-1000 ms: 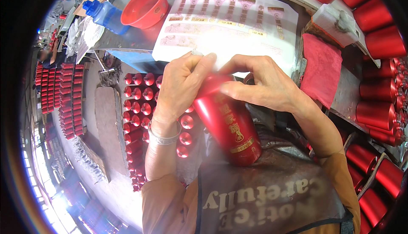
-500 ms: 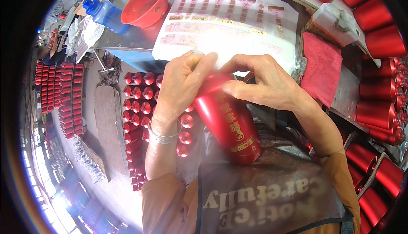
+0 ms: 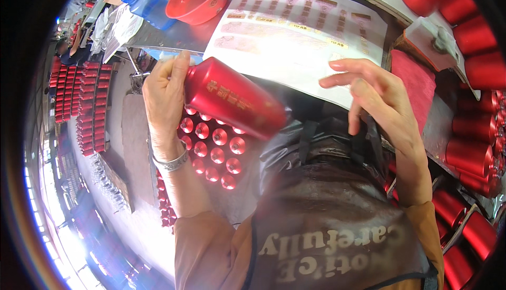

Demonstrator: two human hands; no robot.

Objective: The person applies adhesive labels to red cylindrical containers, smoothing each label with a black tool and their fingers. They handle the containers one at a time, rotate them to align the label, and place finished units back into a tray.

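Observation:
A glossy red bottle (image 3: 224, 97) with gold lettering lies tilted in the air, its base toward the lower right. My left hand (image 3: 164, 92) grips it by the narrow neck end, which the fingers hide. Off to the right, my right hand (image 3: 371, 89) is apart from the bottle, fingers spread and bent, with nothing in them. Beyond both hands, a white sheet of printed decals (image 3: 295, 37) in brown, gold and pink lies on the table, its near part washed out by glare.
A red plastic dipper (image 3: 197, 2) and a blue bottle (image 3: 146, 6) stand at the far left of the table. A red cloth (image 3: 414, 87) lies at right, beside a white block (image 3: 429, 42). Red bottles (image 3: 216, 137) stand in rows below left; more red bottles (image 3: 469, 150) are stacked at right.
My right hand has let go of the bottle and moved away to the right. My left hand has carried the bottle leftward and tipped it closer to level.

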